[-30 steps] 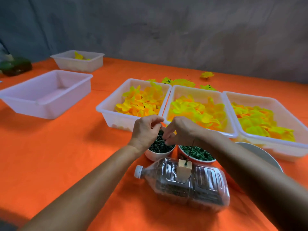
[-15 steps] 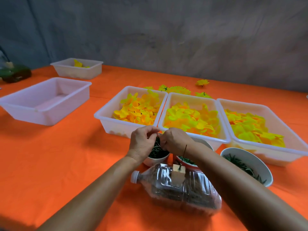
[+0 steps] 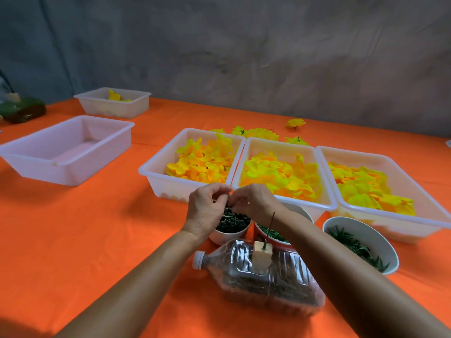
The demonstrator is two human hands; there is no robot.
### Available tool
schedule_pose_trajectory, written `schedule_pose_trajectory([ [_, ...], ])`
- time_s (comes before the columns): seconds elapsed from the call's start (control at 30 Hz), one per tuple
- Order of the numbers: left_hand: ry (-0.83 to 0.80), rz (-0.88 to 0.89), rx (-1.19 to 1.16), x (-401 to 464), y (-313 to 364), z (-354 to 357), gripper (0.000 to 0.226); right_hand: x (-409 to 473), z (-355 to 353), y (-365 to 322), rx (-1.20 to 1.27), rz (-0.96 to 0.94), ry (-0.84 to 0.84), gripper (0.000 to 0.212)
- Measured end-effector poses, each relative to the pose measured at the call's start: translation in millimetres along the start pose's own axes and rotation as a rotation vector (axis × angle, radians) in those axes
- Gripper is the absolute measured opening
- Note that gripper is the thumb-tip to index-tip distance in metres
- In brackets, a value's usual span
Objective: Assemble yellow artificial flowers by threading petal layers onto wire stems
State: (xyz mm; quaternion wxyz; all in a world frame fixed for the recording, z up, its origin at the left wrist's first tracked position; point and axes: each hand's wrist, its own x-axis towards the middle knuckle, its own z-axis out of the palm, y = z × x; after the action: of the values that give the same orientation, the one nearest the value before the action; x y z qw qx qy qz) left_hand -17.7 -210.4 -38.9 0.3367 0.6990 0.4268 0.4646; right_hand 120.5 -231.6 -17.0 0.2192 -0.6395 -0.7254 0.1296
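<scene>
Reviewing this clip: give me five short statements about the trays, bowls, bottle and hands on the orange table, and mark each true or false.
1. Three trays side by side hold yellow petals. True.
2. The large tray at the left is full of petals. False: it shows none.
3. The plastic bottle stands upright. False: it lies on its side, cap toward the left.
4. A thin wire stem sticks up from a small block on the bottle. True.
5. The left hand and right hand are far apart. False: their fingertips meet above a bowl of green pieces; what they pinch is too small to tell.
</scene>
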Motion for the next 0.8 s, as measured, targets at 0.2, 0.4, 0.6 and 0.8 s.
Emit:
schedule_pose_trajectory([
  [0.2,0.099,0.095,-0.092,-17.5,16.2,-4.9,0.020,-34.9,-31.0,-9.5,0.817,0.001,0.177,0.012],
  [0.4,0.014,0.170,-0.298,-40.8,32.1,-3.4,0.029,-82.4,-57.2,-12.0,1.065,-0.011,0.255,0.019],
  [0.6,-0.055,0.220,-0.392,-61.9,46.8,-3.6,0.019,-110.9,-66.4,-12.2,1.040,-0.038,0.321,0.016],
  [0.8,-0.131,0.235,-0.412,-74.3,52.2,-12.0,0.018,-129.2,-64.2,-13.9,1.002,-0.026,0.315,0.018],
])
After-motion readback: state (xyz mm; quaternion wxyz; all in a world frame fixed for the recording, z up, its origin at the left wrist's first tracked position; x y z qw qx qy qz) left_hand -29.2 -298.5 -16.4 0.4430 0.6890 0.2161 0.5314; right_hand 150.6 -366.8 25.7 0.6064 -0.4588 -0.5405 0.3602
